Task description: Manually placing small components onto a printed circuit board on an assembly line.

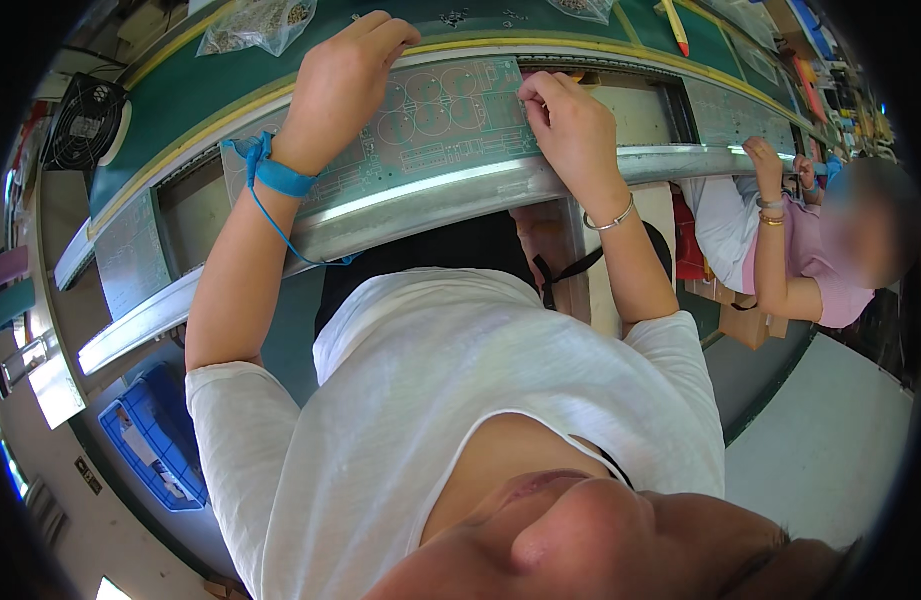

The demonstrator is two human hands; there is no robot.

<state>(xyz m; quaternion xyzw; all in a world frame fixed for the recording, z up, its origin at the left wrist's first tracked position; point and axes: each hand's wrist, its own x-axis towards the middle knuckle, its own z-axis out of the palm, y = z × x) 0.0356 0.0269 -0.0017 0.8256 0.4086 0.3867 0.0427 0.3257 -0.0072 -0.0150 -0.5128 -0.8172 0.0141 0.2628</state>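
Observation:
A large green printed circuit board (430, 110) with rows of printed circles lies on the metal rail in front of me. My left hand (355, 65) is raised over the board's far edge, fingers bent and closed; what they hold, if anything, is hidden. Around that wrist is a blue wrist strap (285, 178) with a thin cord. At the board's right end, my right hand (572, 125) has thumb and forefinger pinched close to the surface; anything between them is too small to make out. Small dark parts (454, 17) lie scattered on the green bench top beyond.
Clear bags of small parts (260, 28) rest on the bench. More boards (130, 255) sit along the rail to both sides. A black fan (85, 122) stands at left, above a blue crate (155, 435) on the floor. Another person (800, 235) works at the right.

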